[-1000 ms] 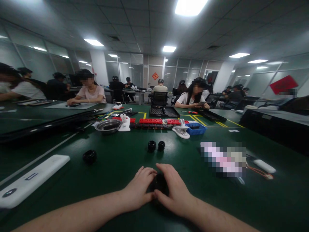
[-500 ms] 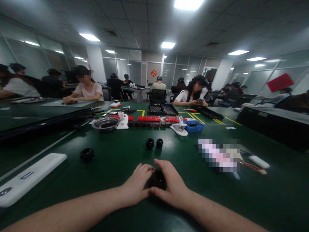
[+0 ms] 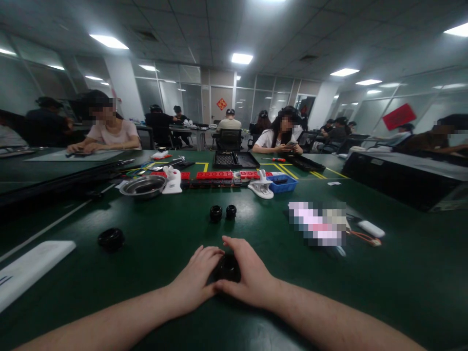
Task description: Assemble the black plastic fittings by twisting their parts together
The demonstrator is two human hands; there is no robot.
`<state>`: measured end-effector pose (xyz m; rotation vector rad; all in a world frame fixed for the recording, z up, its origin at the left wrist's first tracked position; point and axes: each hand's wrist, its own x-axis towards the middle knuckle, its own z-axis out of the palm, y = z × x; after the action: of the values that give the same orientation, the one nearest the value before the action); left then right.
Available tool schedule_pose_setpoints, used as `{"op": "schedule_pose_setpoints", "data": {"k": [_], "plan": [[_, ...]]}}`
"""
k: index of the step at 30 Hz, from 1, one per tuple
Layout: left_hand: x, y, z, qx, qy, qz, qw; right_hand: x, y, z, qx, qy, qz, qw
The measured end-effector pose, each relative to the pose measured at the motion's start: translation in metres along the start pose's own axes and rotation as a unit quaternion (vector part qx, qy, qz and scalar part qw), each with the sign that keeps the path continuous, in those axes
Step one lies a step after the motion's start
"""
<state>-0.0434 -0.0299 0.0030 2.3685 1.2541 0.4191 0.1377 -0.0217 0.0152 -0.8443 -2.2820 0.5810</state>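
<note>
Low at the centre, a glossy black round part with a hollow top point(image 3: 229, 268) stands on the green table between my two hands. My left hand point(image 3: 199, 273) curls round its left side, fingers at the far edge. From the right, my right hand point(image 3: 250, 273) wraps it, with the thumb across the near side and the forefinger reaching over the far side. Much of the part is covered by my fingers. Just beyond are two smaller black ringed parts, one on the left point(image 3: 215, 213) and one on the right point(image 3: 230, 211). Another black part point(image 3: 111, 239) lies off to the left.
A metal bowl point(image 3: 143, 186), white clamps point(image 3: 171, 180), a red strip point(image 3: 214, 175) and a blue tray point(image 3: 283, 184) line the table's middle. A long white case point(image 3: 40, 265) lies left. A black box point(image 3: 398, 178) stands right. Two people sit across the table.
The whole view has swung a little to the right, so the scene sits farther left. My hands stay round the black part, with no clear change of grip.
</note>
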Motion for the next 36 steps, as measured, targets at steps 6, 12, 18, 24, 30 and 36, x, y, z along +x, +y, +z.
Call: {"op": "schedule_pose_setpoints", "data": {"k": [6,12,18,24,30,36], "plan": [[-0.0001,-0.0015,0.0016,0.003,0.008,-0.004,1.000,-0.0008,0.0026,0.0023,0.021,-0.024,0.001,0.999],[0.0014,0.0017,0.0006,0.010,0.003,-0.008,1.000,-0.0011,0.0038,-0.0031,-0.004,-0.011,-0.053,0.999],[0.0002,0.0053,-0.0026,0.005,0.007,-0.010,1.000,0.0025,0.0022,0.0014,-0.037,-0.014,0.028,0.999],[0.0009,0.0003,0.0015,0.006,0.013,-0.004,1.000,-0.0006,0.0000,-0.0004,0.009,-0.033,-0.069,0.997],[0.0014,-0.0006,0.0021,0.001,0.016,-0.003,1.000,0.0016,-0.0008,-0.0011,-0.043,-0.013,-0.030,0.999],[0.0005,-0.0006,0.0024,0.007,0.010,-0.009,1.000,-0.0002,0.0007,0.0000,-0.004,-0.025,-0.034,0.999]]}}
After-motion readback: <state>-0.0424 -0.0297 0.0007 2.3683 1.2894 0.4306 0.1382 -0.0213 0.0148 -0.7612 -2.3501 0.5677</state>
